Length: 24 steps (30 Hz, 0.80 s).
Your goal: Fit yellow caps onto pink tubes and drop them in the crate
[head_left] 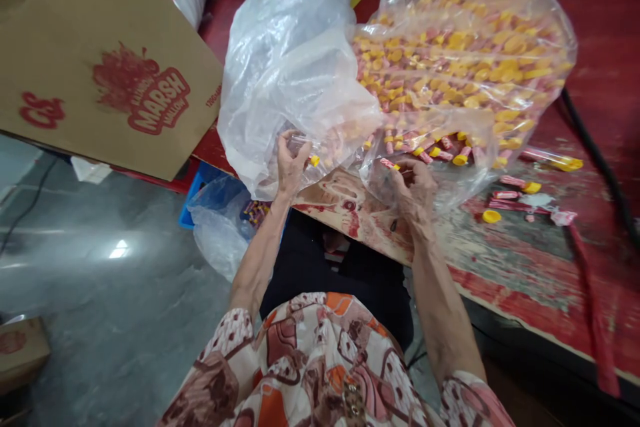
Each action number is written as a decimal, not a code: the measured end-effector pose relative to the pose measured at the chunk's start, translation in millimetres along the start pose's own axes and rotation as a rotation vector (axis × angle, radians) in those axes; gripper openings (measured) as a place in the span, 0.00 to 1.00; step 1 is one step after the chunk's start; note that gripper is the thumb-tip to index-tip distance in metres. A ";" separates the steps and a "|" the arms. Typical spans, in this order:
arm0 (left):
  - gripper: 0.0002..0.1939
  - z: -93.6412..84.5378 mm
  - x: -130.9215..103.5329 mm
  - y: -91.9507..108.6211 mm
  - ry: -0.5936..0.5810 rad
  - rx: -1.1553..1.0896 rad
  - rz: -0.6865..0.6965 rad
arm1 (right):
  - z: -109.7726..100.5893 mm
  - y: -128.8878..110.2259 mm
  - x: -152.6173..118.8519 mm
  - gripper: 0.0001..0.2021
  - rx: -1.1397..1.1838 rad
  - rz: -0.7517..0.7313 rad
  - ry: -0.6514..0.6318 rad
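While the left hand [291,165] has its fingers closed on a yellow-capped tube [314,160], the right hand [416,190] pinches a red-and-white piece [389,164].

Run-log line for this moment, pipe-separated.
left hand: grip on yellow-capped clear tube | right hand: grip on pink-striped piece | clear bag of yellow-capped pieces: beyond right hand | marshmallow carton: far left

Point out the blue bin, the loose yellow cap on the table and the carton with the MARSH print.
Blue bin [187,212]: head view, on its outer side wall.
Yellow cap [491,216]: head view, middle of its face.
Carton [107,40]: head view, printed side panel.
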<state>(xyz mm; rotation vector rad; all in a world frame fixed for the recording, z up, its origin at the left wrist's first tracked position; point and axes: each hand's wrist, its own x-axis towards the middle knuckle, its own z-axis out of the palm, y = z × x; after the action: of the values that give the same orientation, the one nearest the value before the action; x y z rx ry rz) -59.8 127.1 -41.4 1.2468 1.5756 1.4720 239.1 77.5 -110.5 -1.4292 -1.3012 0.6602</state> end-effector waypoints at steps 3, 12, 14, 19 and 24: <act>0.22 20.1 -16.6 8.8 -0.171 -0.192 -0.139 | -1.5 -12.7 1.6 0.24 0.304 0.113 -0.082; 0.20 57.8 -61.2 10.8 -0.675 -0.121 -0.326 | -2.7 -24.9 -4.6 0.21 0.347 0.236 -0.340; 0.16 59.3 -61.0 11.6 -0.663 0.013 -0.202 | -3.5 -19.5 -4.0 0.18 0.251 0.176 -0.326; 0.08 71.9 -62.1 16.9 -0.705 0.494 0.186 | -10.7 -2.4 1.6 0.10 -0.077 -0.042 -0.125; 0.08 95.8 -60.2 25.3 -0.834 0.852 0.388 | -17.1 9.5 6.7 0.22 -0.328 -0.058 0.191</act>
<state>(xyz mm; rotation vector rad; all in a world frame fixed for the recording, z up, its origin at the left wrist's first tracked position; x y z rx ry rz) 53.9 104.6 -41.8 2.3427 1.3896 0.2448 259.5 79.5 -112.5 -1.6655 -1.3346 0.2699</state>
